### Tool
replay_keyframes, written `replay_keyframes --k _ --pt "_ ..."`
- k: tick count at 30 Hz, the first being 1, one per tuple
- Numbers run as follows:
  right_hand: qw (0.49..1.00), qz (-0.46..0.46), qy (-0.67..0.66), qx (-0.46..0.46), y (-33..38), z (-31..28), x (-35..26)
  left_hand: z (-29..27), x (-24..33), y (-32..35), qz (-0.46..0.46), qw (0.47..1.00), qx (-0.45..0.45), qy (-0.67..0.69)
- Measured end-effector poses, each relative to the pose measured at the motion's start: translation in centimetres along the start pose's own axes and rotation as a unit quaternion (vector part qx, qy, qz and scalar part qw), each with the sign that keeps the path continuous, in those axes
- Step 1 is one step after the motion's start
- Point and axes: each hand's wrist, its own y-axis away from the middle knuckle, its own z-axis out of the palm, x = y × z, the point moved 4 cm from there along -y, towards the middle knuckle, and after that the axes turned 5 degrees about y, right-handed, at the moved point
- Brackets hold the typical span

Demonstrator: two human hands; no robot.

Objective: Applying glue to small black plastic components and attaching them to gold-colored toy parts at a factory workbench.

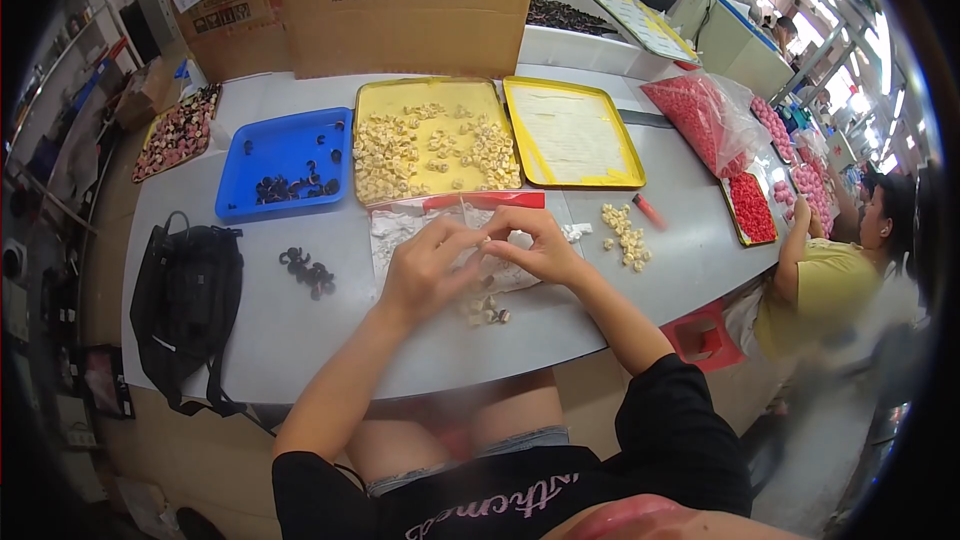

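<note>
My left hand and my right hand meet above a crumpled white sheet, fingertips pinched together. Whatever small piece they hold is mostly hidden by the fingers. Just below them, a few small cream and dark pieces lie on the grey table. To the right is a loose pile of small cream-coloured parts, with a red tube-like stick beside it. Several small black curved parts lie in a heap left of my left hand.
Across the table stand a blue tray with black parts, a yellow tray of cream parts and a paper-lined yellow tray. A cardboard box rises behind. A black bag lies left; red parts bags and a co-worker are right.
</note>
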Motion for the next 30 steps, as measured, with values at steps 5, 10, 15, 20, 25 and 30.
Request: replay_keyframes --k 5,10,15,20,25,30 --pt "1.000 0.009 0.000 -0.003 0.0 0.0 0.0 0.0 0.0 -0.1 0.003 1.000 0.002 -0.006" --pt "1.000 0.011 0.007 -0.002 -0.1 0.1 0.3 -0.1 -0.2 0.0 0.000 1.000 0.007 -0.005" --pt "0.998 0.039 -0.039 -0.010 0.0 0.1 0.5 0.1 -0.2 -0.1 0.008 1.000 0.012 -0.007" --pt "0.990 0.065 -0.120 -0.021 0.2 0.2 0.7 0.0 0.3 -0.1 -0.005 1.000 0.007 0.010" --pt "0.986 0.091 -0.132 -0.047 0.4 0.5 1.3 0.2 0.4 -0.1 -0.004 1.000 -0.001 0.014" --pt "0.982 0.090 -0.157 -0.050 0.2 0.8 0.7 0.0 0.1 0.2 0.014 1.000 0.008 -0.005"
